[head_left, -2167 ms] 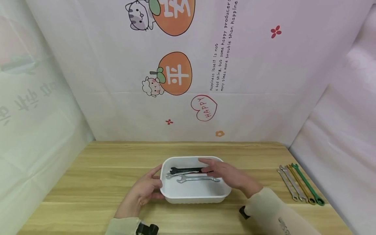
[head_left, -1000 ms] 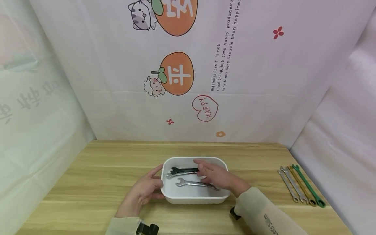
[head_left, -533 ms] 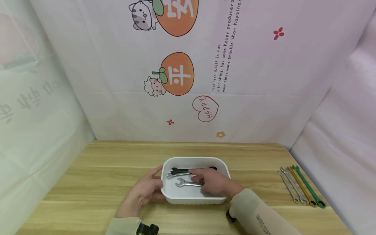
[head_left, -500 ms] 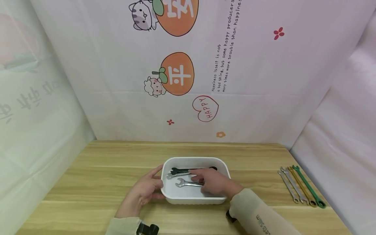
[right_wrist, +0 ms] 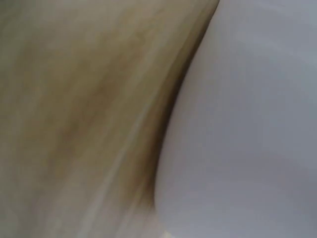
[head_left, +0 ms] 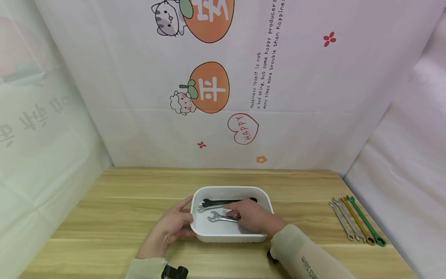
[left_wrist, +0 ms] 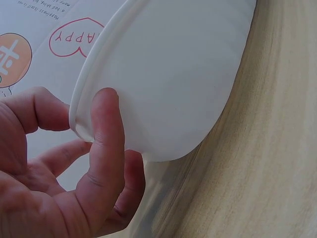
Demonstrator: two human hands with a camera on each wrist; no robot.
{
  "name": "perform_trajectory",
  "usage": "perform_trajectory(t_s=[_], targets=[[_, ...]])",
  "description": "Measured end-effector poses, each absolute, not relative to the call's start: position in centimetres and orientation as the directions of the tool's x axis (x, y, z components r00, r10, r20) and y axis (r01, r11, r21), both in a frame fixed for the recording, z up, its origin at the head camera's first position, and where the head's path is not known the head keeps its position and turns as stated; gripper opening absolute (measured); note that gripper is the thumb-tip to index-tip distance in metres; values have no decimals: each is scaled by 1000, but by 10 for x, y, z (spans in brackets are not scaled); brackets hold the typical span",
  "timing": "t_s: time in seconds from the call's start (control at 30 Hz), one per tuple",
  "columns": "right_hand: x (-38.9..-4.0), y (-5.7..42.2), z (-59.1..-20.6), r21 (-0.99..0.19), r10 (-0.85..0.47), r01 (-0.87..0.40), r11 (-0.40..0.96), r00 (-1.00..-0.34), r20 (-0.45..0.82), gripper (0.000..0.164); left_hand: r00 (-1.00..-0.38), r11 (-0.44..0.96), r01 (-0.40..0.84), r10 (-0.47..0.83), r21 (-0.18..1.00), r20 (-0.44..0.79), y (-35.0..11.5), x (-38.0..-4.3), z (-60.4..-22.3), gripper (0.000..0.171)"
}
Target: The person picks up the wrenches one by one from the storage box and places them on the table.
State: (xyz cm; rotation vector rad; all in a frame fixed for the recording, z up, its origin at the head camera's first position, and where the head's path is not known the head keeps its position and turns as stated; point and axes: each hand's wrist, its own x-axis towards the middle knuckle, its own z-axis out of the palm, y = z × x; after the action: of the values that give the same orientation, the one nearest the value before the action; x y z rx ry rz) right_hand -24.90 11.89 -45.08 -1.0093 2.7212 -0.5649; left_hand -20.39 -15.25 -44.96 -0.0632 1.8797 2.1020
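Observation:
A white plastic bin (head_left: 230, 237) stands on the wooden table. My left hand (head_left: 174, 221) holds its left end; in the left wrist view, bent fingers (left_wrist: 107, 129) press the outer wall beside the rim. Reaching into the bin, my right hand (head_left: 254, 215) pinches the front silver open-end wrench (head_left: 219, 217) near its middle. The right end of that wrench is hidden under the hand. Behind it lie a black wrench (head_left: 212, 202) and another silver wrench (head_left: 205, 208), partly covered by the right fingers. The right wrist view shows only the bin's outer wall (right_wrist: 237, 129) and blurred table.
Several wrenches lie side by side at the table's right edge: silver ones (head_left: 340, 219) (head_left: 348, 219), a gold one (head_left: 358, 221) and a green one (head_left: 366, 221). A printed white cloth (head_left: 296, 135) hangs behind the table, with more cloth at both sides.
My right hand has moved left and down into the bin, its fingers closing on the front silver wrench, whose right end has swung toward the front. My left hand stays on the bin.

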Motion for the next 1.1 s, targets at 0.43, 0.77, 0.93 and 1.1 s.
perform_trajectory(t_s=[0.43, 0.77, 0.93, 1.1], targets=[[-249, 119, -450, -290, -674, -640, 711, -738, -23, 59, -946, -85, -268, 210, 960, -246, -152, -205, -450, 88], [-249, 119, -449, -370, -638, -592, 716, -770, -2, 62, -948, -62, -263, 203, 963, -246, -152, -204, -448, 87], [-251, 118, -450, -377, -594, -571, 729, -802, 66, 59, -948, -62, -261, 204, 963, -244, -152, -204, -447, 87], [-252, 121, -449, -428, -579, -546, 720, -813, 62, 74, -948, -64, -266, 200, 962, -248, -153, -203, -449, 87]])
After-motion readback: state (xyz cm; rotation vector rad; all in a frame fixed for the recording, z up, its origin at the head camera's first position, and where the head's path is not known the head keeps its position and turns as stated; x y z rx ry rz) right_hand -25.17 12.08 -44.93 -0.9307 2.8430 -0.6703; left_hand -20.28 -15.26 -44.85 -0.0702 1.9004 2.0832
